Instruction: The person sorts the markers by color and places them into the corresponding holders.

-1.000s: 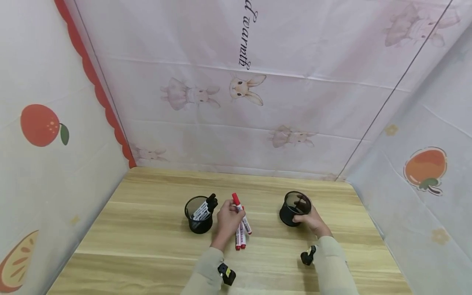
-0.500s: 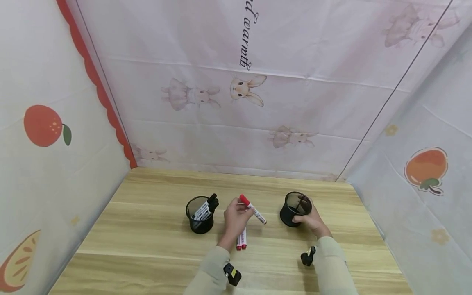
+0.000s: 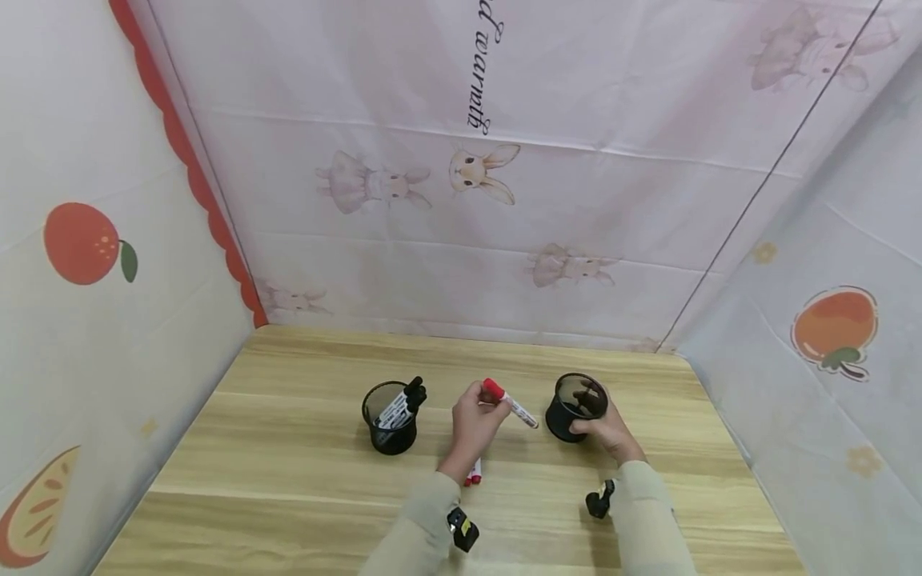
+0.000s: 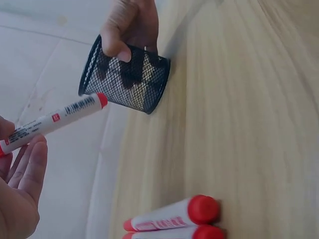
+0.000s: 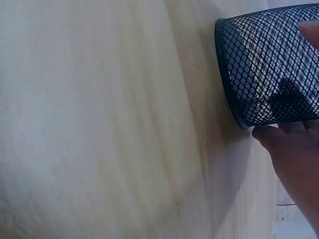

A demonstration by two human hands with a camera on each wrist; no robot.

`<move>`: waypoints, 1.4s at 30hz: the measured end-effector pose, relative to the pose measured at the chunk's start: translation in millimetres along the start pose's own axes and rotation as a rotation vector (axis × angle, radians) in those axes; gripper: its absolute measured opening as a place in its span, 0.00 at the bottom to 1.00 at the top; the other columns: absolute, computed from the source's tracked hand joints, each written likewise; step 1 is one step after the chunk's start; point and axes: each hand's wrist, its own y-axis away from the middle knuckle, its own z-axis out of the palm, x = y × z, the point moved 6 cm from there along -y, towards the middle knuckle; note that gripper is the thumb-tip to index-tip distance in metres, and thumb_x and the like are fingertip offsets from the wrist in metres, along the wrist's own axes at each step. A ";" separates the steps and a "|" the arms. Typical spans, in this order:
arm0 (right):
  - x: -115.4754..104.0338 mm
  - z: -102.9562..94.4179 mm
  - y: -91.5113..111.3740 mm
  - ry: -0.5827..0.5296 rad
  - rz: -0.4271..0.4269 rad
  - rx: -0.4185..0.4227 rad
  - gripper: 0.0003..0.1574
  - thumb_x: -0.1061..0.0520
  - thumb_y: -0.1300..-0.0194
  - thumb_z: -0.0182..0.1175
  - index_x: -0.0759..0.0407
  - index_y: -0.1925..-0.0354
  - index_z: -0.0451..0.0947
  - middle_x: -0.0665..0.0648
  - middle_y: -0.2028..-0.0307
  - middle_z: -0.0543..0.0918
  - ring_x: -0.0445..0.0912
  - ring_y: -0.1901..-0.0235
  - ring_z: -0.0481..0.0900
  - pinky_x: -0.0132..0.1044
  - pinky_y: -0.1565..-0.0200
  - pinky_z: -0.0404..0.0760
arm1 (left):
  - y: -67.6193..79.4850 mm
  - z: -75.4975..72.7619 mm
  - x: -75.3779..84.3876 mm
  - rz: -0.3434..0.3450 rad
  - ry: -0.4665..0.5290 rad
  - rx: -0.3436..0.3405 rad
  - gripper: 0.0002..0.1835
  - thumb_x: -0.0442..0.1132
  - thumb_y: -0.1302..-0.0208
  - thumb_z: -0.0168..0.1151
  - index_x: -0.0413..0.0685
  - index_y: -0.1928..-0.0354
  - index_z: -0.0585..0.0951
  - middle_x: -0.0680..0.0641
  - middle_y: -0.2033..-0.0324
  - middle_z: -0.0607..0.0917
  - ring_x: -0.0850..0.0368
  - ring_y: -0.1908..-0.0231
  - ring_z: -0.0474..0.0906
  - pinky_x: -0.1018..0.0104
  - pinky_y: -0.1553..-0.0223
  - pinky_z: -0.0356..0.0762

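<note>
My left hand (image 3: 477, 422) pinches a red-capped white marker (image 3: 520, 413) near its cap. The marker's far end slants down to the right, close to a black mesh pen holder (image 3: 564, 418). My right hand (image 3: 611, 432) grips that holder around its side, thumb at the front; no pens show in it. In the left wrist view the marker's red end overlaps the holder's rim. Two more red markers (image 4: 167, 215) lie side by side on the table, partly hidden behind my left forearm in the head view.
A second black mesh pen holder (image 3: 392, 438) stands to the left, with several black-capped markers (image 3: 400, 408) leaning in it. The wooden table (image 3: 288, 480) is bordered by printed cloth walls at the back and both sides.
My left hand has lifted the red marker off the others and carried it right toward the mesh holder. My right hand and its holder have stayed in place.
</note>
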 end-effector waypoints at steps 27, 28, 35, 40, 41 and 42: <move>-0.7 0.7 -1.4 -0.017 0.009 -0.025 0.59 0.79 0.64 0.65 0.68 0.34 0.50 0.79 0.41 0.61 0.67 0.39 0.58 0.57 0.40 0.54 | -18.0 21.9 18.1 -0.016 0.092 -0.038 0.07 0.27 0.51 0.66 0.43 0.70 0.79 0.50 0.74 0.83 0.60 0.73 0.80 0.68 0.70 0.79; -0.4 0.6 -1.4 -0.019 0.012 -0.025 0.59 0.79 0.64 0.65 0.68 0.34 0.50 0.79 0.41 0.61 0.67 0.39 0.58 0.56 0.40 0.54 | -18.8 22.6 17.8 -0.021 0.091 -0.040 0.07 0.27 0.51 0.66 0.43 0.70 0.79 0.50 0.74 0.83 0.60 0.73 0.80 0.69 0.70 0.79; 1.8 0.7 -2.5 -0.031 0.021 -0.032 0.59 0.79 0.64 0.64 0.67 0.34 0.50 0.78 0.40 0.61 0.66 0.39 0.58 0.56 0.40 0.55 | -23.8 30.2 20.1 -0.006 0.090 -0.085 0.06 0.29 0.49 0.66 0.43 0.68 0.79 0.50 0.73 0.83 0.60 0.71 0.81 0.69 0.68 0.79; 2.5 0.5 -3.8 -0.033 0.020 -0.030 0.59 0.78 0.63 0.64 0.67 0.33 0.50 0.77 0.40 0.62 0.66 0.39 0.59 0.48 0.42 0.62 | -25.6 37.0 22.7 0.020 0.110 -0.118 0.06 0.28 0.49 0.66 0.41 0.68 0.80 0.49 0.73 0.84 0.59 0.71 0.81 0.68 0.68 0.79; 2.7 0.4 -3.9 -0.035 0.017 -0.028 0.58 0.79 0.63 0.64 0.67 0.34 0.50 0.78 0.41 0.62 0.66 0.39 0.59 0.46 0.43 0.64 | -25.3 38.8 22.7 0.019 0.110 -0.128 0.06 0.28 0.49 0.66 0.41 0.69 0.80 0.49 0.73 0.84 0.59 0.70 0.81 0.68 0.68 0.79; 2.9 0.3 -3.9 -0.039 0.015 -0.028 0.58 0.79 0.63 0.64 0.67 0.34 0.50 0.78 0.41 0.62 0.65 0.40 0.60 0.43 0.43 0.65 | -24.9 40.6 22.6 0.017 0.103 -0.137 0.06 0.28 0.49 0.66 0.42 0.69 0.80 0.50 0.73 0.84 0.60 0.70 0.81 0.69 0.68 0.79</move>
